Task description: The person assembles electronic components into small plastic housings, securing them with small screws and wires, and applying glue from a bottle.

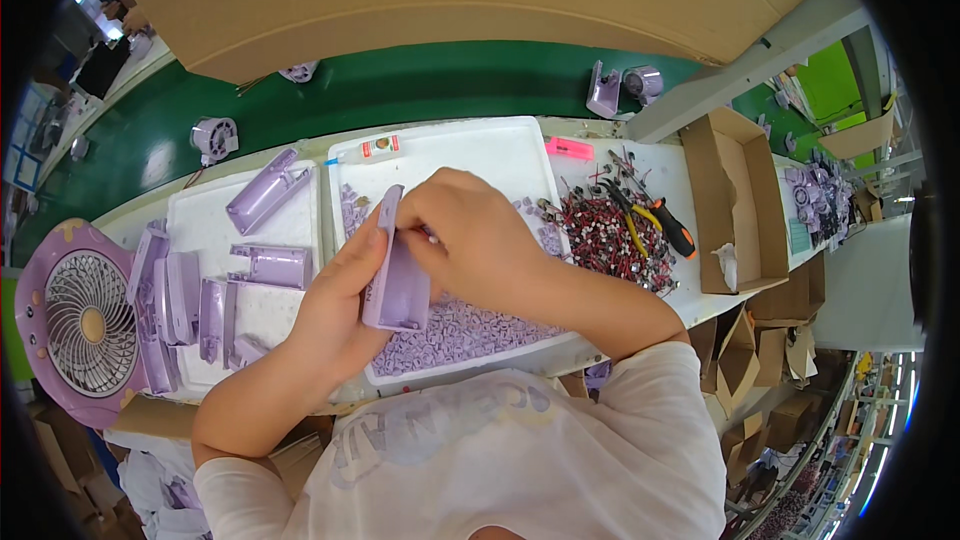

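A long, light-purple plastic housing (402,285) stands tilted in front of my chest. My left hand (345,285) is wrapped around its lower left side. My right hand (462,222) bends over the upper end, its fingers pinched together inside the hollow; whatever they hold is hidden. Below both hands, many small purple plastic pieces (450,340) lie heaped in a white tray (480,145). Near the tray's far edge rests a small bottle (368,150) with a blue tip.
More purple housings (270,265) lie on a left tray beside a purple fan (90,325). To the right are red-black wired parts (610,235), pliers (632,218), an orange-black handled tool (673,228) and an open carton (735,200). A green conveyor (400,90) runs behind.
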The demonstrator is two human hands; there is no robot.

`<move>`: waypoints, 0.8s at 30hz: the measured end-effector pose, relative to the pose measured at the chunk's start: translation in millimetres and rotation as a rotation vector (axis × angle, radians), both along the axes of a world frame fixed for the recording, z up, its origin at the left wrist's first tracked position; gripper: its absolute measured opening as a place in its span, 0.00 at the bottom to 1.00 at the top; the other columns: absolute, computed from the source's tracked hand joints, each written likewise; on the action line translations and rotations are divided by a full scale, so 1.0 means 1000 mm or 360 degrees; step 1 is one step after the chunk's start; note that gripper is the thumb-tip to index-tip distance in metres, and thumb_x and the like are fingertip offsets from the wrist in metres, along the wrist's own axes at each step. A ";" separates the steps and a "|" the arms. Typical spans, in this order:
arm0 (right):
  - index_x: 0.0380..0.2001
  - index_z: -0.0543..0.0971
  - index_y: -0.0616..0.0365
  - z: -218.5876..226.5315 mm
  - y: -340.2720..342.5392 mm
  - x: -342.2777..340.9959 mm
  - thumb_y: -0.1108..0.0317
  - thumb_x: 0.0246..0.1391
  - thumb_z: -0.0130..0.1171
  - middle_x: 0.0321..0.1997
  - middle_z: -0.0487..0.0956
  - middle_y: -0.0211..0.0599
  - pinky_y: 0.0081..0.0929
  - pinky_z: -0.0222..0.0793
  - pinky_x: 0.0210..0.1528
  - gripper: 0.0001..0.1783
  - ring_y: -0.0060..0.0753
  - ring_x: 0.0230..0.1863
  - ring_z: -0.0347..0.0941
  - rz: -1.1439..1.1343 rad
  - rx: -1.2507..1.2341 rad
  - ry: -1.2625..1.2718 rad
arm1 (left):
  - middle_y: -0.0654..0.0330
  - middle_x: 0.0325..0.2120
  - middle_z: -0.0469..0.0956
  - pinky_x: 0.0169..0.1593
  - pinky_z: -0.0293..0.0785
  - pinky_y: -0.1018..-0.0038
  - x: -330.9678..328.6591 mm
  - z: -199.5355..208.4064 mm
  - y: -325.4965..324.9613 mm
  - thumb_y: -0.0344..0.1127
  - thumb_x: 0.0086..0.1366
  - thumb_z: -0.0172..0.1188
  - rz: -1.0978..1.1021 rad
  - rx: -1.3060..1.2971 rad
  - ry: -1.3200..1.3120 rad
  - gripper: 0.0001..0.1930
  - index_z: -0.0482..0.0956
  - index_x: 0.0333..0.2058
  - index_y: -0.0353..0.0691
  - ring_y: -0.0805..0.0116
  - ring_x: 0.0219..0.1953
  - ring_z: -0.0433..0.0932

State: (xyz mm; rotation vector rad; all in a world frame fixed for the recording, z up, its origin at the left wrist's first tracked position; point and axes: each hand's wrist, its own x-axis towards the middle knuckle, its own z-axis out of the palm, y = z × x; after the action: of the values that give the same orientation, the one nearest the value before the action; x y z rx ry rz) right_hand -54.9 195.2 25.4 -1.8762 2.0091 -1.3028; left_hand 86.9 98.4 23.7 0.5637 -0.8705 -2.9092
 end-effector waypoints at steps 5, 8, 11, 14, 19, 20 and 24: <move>0.30 0.72 0.61 0.010 0.004 -0.005 0.79 0.41 0.58 0.30 0.73 0.40 0.32 0.71 0.36 0.10 0.40 0.35 0.74 -0.0025 0.0143 -0.0409 | 0.61 0.50 0.68 0.52 0.69 0.67 -0.005 0.006 0.005 0.45 0.68 0.44 0.0074 0.0110 -0.0073 0.25 0.57 0.61 0.45 0.67 0.50 0.70; 0.31 0.73 0.61 0.016 0.003 -0.003 0.79 0.41 0.58 0.30 0.73 0.40 0.32 0.70 0.37 0.10 0.40 0.35 0.74 -0.0014 0.0173 -0.0253 | 0.61 0.49 0.68 0.51 0.69 0.67 -0.004 0.004 0.005 0.45 0.69 0.44 0.0046 0.0071 -0.0030 0.24 0.57 0.61 0.45 0.67 0.49 0.71; 0.30 0.72 0.61 0.015 0.001 -0.002 0.78 0.41 0.59 0.29 0.73 0.41 0.34 0.69 0.34 0.10 0.42 0.33 0.72 0.0008 -0.0011 0.0028 | 0.61 0.49 0.69 0.52 0.69 0.66 -0.004 0.007 0.003 0.44 0.69 0.43 0.0018 0.0005 0.0020 0.24 0.57 0.60 0.45 0.67 0.50 0.70; 0.28 0.72 0.61 0.011 0.000 -0.002 0.77 0.41 0.60 0.28 0.72 0.41 0.36 0.68 0.33 0.09 0.44 0.31 0.71 -0.0006 -0.0172 0.0201 | 0.61 0.49 0.69 0.53 0.68 0.66 -0.005 0.012 0.002 0.44 0.69 0.43 0.0034 -0.0025 0.0011 0.23 0.57 0.60 0.45 0.67 0.51 0.70; 0.28 0.72 0.61 0.001 0.000 -0.005 0.76 0.42 0.60 0.29 0.72 0.41 0.35 0.68 0.34 0.08 0.43 0.32 0.71 -0.0037 0.0032 -0.0085 | 0.60 0.51 0.67 0.55 0.67 0.63 -0.007 0.004 -0.001 0.43 0.69 0.43 0.0045 0.0089 -0.0114 0.23 0.58 0.60 0.44 0.65 0.52 0.69; 0.29 0.72 0.61 0.001 0.001 -0.007 0.76 0.42 0.60 0.30 0.73 0.41 0.34 0.68 0.35 0.09 0.42 0.33 0.72 -0.0029 0.0132 -0.0241 | 0.60 0.52 0.67 0.56 0.68 0.62 -0.007 0.002 -0.001 0.43 0.69 0.42 0.0072 0.0140 -0.0172 0.23 0.58 0.60 0.44 0.64 0.53 0.69; 0.30 0.73 0.61 0.003 0.005 -0.013 0.75 0.43 0.61 0.32 0.73 0.41 0.30 0.68 0.39 0.09 0.39 0.35 0.73 0.0065 0.0212 -0.0599 | 0.59 0.53 0.66 0.55 0.69 0.60 -0.006 0.000 -0.003 0.43 0.70 0.42 0.0104 0.0257 -0.0188 0.22 0.58 0.60 0.45 0.64 0.54 0.68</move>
State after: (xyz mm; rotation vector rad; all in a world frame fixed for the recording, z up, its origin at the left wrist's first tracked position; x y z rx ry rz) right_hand -67.7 200.0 28.5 -1.4749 1.8041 -1.3536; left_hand 80.6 95.8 23.6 0.7673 -0.6183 -2.9288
